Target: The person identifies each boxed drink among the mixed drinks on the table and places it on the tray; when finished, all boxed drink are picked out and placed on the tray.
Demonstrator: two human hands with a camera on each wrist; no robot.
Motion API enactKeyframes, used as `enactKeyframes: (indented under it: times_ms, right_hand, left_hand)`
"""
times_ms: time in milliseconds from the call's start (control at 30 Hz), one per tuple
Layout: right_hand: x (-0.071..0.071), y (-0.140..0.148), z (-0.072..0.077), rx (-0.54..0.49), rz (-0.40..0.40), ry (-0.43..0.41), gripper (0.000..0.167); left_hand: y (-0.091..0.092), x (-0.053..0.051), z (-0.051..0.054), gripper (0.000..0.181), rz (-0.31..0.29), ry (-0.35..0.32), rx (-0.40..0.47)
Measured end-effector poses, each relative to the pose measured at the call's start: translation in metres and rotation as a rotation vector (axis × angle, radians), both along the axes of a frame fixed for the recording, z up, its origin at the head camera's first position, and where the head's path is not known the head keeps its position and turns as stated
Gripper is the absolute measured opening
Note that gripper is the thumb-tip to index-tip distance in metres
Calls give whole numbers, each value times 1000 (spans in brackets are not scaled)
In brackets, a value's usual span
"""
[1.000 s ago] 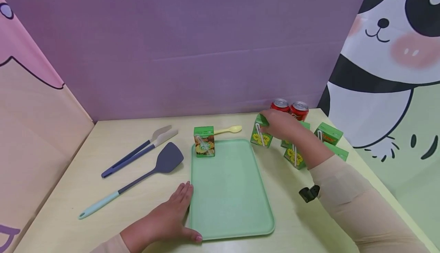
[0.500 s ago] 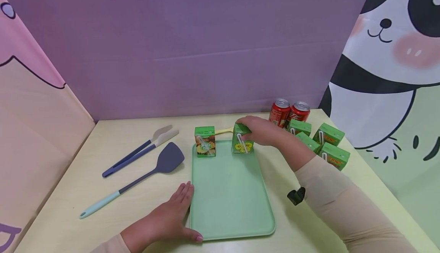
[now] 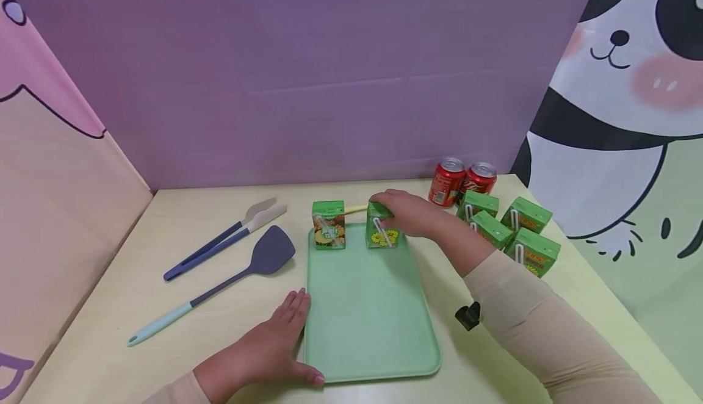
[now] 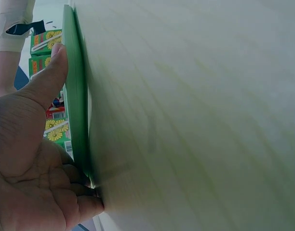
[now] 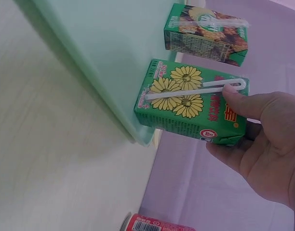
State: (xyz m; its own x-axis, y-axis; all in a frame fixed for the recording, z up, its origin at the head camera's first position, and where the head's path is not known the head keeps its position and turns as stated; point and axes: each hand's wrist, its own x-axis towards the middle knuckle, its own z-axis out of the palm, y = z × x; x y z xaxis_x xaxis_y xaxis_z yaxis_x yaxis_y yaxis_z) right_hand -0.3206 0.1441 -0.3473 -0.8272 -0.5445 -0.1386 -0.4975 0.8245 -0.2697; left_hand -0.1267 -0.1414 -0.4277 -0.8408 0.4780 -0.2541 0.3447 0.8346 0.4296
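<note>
A pale green tray (image 3: 368, 306) lies on the table. My left hand (image 3: 269, 349) rests against its left edge with straight fingers; in the left wrist view the hand (image 4: 36, 159) touches the rim (image 4: 76, 96). With my right hand (image 3: 409, 212) I grip a green carton with yellow flowers (image 3: 382, 237) at the tray's far right corner. In the right wrist view the thumb and fingers of the hand (image 5: 263, 134) pinch the top end of that carton (image 5: 186, 98). Another green carton (image 3: 329, 233) stands upright at the far left corner of the tray.
Several green cartons (image 3: 535, 251) stand at the right, with two red cans (image 3: 447, 183) behind them. Left of the tray lie a dark spatula (image 3: 269, 251) and blue-handled tongs (image 3: 219, 246). A yellow utensil (image 3: 356, 209) lies behind the tray; a purple cloth (image 3: 329, 86) hangs beyond.
My right hand has carried the flowered carton leftward from beside the other cartons to the tray's far right corner. The left hand has stayed at the tray's edge.
</note>
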Motion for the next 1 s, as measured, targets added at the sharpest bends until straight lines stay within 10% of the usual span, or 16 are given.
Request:
enactKeyframes:
  times_ms: [300, 667, 1000]
  right_hand:
    - [5, 23, 8, -43, -21, 33, 73]
    - [25, 88, 46, -28, -251, 127, 69]
    - [42, 134, 42, 125, -428, -17, 74]
  left_hand:
    - [1, 0, 2, 133, 4, -17, 18]
    - [2, 1, 5, 134, 10, -26, 28]
    - [1, 1, 3, 134, 11, -28, 27]
